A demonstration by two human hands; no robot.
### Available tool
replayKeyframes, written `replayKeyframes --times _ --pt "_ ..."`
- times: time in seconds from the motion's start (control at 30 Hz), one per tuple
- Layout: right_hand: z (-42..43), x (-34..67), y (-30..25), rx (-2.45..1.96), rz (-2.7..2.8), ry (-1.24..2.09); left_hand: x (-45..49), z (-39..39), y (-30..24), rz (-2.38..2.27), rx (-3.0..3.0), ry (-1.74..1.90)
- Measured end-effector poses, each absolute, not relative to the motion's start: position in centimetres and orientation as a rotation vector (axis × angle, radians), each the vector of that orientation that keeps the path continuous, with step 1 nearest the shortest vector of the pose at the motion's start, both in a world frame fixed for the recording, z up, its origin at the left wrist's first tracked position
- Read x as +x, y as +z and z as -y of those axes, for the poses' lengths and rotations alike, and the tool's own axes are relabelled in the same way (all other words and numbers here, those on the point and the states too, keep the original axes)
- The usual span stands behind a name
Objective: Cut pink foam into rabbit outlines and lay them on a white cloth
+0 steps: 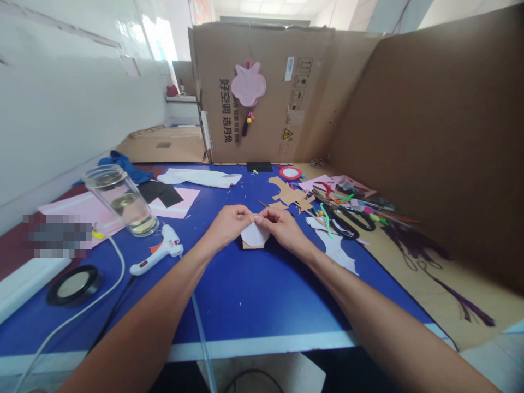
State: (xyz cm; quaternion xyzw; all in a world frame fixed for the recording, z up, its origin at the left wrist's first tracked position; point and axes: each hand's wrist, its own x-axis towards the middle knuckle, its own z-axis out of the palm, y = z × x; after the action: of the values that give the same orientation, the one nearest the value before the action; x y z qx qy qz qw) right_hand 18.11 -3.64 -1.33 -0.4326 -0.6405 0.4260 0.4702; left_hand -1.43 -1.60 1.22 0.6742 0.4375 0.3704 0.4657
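Observation:
My left hand (226, 225) and my right hand (282, 226) meet over the blue table (254, 295), both pinching a small white paper cut-out (254, 234) at its top edge. A brown cardboard piece (249, 245) shows under the paper's lower edge. Both hands have their fingers closed on the paper. A white hot glue gun (158, 254) lies just left of my left hand.
A glass jar (123, 200) with some liquid stands at the left, with a tape roll (73, 285) nearer me. Cardboard scraps (289, 196), black-handled scissors (347, 218), and coloured bits lie to the right. Cardboard walls (429, 136) enclose the back and right; a pink ornament (248, 84) hangs there.

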Motion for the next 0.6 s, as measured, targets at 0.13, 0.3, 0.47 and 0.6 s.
replayKeyframes --times 0.13,0.3,0.47,0.6 --pt "3.68 18.1 -1.27 -1.073 1.563 1.046 -1.39 1.66 1.31 -1.072 1.65 0.91" --pt "3.73 18.14 -1.11 -1.093 1.561 1.032 -1.26 1.89 1.73 -1.043 1.61 0.901" --pt "3.64 18.1 -1.06 -1.097 1.548 1.006 -1.45 1.84 1.85 -0.992 1.58 0.821" --pt "3.64 18.08 -1.13 -1.088 1.511 1.064 -1.63 1.55 1.75 -1.034 1.578 0.894"
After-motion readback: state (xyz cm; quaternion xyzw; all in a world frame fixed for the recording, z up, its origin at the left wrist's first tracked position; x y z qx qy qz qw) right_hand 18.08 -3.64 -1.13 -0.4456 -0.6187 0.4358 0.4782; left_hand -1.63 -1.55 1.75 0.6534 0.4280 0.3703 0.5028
